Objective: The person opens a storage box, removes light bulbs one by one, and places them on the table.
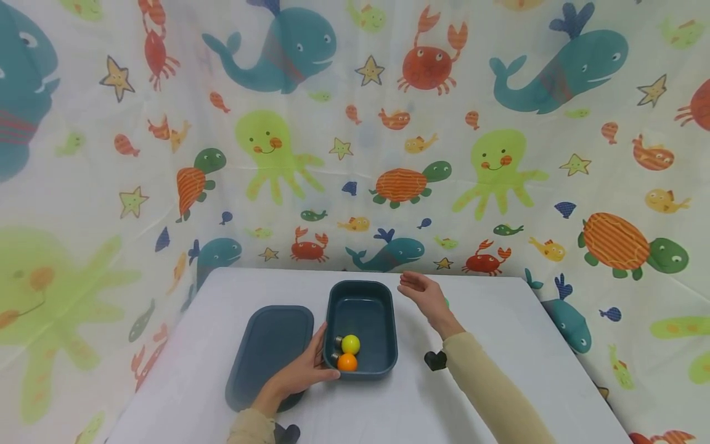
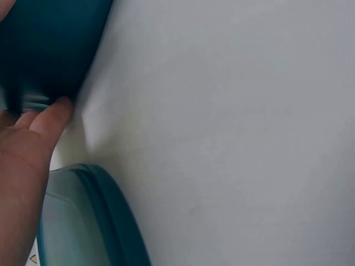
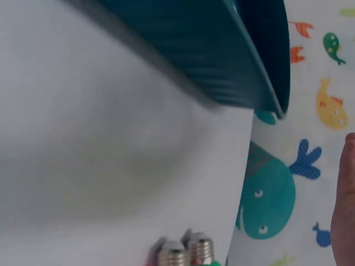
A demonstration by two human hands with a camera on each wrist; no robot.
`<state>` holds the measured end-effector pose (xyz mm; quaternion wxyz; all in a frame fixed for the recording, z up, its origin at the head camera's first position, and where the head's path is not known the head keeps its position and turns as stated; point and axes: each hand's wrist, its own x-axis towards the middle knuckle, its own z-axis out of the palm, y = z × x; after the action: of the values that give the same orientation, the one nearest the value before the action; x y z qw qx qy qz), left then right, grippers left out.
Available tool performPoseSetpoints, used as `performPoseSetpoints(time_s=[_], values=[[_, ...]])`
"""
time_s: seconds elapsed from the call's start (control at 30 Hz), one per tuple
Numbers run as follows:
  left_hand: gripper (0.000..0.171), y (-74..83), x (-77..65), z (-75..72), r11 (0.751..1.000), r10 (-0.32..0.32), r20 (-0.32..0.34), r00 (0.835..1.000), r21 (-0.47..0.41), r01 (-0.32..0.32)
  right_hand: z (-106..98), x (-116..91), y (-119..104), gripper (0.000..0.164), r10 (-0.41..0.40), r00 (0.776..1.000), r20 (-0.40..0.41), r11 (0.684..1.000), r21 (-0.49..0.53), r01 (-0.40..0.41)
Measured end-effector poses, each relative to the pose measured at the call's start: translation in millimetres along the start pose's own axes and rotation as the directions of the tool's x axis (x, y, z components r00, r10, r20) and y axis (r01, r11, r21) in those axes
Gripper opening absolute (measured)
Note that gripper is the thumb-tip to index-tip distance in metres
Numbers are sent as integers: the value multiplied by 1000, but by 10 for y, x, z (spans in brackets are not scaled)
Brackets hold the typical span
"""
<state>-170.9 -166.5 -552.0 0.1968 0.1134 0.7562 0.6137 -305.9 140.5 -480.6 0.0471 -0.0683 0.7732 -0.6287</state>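
A dark blue-teal plastic container stands on the white table, its inside facing up. A yellow light bulb and an orange light bulb with metal screw bases lie at its near left. My left hand holds the container's near left corner, thumb at the front and fingers along the left wall. My right hand hovers beside the far right corner, fingers extended and holding nothing. In the right wrist view, two bulbs with screw bases show at the bottom edge, partly cut off, with bits of green and red.
Left of the container lies a matching lid, partly under my left forearm. Dark heart-shaped marks, one by the right sleeve, lie on the white table. A curtain with sea animals hangs behind and at both sides.
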Motion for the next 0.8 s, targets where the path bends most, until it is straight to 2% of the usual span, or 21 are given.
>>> performPoseSetpoints(time_s=[0.5,0.8], values=[[108,-9,1,30,1000,1,-15,1000,20,-1,408,3,-121,53,9,997,73,998,-68,-4],[108,-30,-1,32,1000,1,-21,1000,23,0,592,8,-114,51,-18,993,114,997,-77,27]])
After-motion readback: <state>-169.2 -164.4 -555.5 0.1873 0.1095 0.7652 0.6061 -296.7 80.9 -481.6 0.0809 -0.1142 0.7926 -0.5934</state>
